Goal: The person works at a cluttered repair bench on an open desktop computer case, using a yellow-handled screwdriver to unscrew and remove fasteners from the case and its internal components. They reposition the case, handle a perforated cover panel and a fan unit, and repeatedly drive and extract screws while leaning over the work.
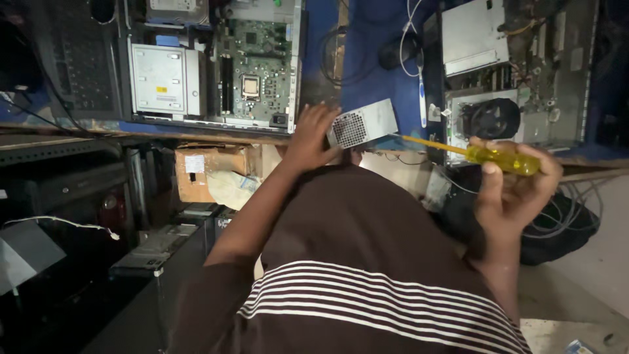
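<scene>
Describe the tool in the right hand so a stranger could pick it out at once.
Start at the blue bench holding two opened computer cases. At its front edge the right hand grips a screwdriver. Its clear yellow handle and slim orange shaft stand out among grey metal parts.
</scene>
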The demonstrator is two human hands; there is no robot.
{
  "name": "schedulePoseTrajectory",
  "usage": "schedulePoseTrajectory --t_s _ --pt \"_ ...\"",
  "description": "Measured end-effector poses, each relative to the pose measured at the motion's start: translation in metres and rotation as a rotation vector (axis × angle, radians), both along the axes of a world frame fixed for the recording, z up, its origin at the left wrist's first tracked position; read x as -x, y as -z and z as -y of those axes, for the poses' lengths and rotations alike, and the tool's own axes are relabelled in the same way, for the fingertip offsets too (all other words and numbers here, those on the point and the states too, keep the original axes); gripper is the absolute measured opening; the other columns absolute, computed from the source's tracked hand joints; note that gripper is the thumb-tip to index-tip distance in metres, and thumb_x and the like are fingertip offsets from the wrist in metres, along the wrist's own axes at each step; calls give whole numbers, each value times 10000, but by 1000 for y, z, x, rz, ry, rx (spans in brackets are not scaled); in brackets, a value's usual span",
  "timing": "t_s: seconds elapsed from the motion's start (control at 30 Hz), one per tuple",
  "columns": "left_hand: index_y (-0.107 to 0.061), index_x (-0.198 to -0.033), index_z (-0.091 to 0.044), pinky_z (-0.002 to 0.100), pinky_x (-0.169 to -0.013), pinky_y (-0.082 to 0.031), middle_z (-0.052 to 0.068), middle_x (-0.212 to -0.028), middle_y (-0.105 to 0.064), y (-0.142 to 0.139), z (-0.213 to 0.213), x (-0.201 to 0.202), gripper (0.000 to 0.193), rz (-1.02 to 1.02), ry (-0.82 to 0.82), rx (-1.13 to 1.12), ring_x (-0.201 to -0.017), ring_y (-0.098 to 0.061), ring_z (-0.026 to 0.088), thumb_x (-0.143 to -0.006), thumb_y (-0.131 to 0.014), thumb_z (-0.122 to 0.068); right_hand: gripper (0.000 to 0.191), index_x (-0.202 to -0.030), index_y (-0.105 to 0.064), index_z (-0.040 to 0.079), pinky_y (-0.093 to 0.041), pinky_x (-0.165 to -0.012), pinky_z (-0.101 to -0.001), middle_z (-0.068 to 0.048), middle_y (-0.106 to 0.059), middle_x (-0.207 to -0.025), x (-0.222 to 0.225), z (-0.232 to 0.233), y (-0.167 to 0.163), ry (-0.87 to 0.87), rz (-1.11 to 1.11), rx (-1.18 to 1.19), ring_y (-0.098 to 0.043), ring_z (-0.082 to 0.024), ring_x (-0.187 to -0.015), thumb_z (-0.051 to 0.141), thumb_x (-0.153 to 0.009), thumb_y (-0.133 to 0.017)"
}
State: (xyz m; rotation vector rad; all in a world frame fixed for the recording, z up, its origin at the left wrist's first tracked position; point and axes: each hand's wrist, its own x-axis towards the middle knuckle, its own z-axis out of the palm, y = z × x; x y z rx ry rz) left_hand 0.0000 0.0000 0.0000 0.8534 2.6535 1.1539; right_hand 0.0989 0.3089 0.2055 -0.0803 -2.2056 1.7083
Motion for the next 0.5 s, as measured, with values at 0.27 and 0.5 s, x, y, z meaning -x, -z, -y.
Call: schedulePoseTrajectory --t_s 0.27,0.5 --pt "-630 -1249 -94 422 -987 -551 118 -1216 -678 39 32 -66 379 226 128 -120 -1167 -658 321 -889 -737 -143 332 -1418 -345 54 -519 -1145 -477 -155 -595 -1264 -8 14 6 5 5 -3 -640 -253 -1178 -6 -1189 -577" --pt "-611 -1166 -82 400 -839 -581 118 -1022 -697 45 28 -85 401 504 -258 -86 -962 -724 285 -856 -782 -270 344 -1413 -332 64 -532 -1136 -473 -171 -604 -1285 -2 11 13 -34 -36 -22 -642 -296 -1185 9 -1183 -582"
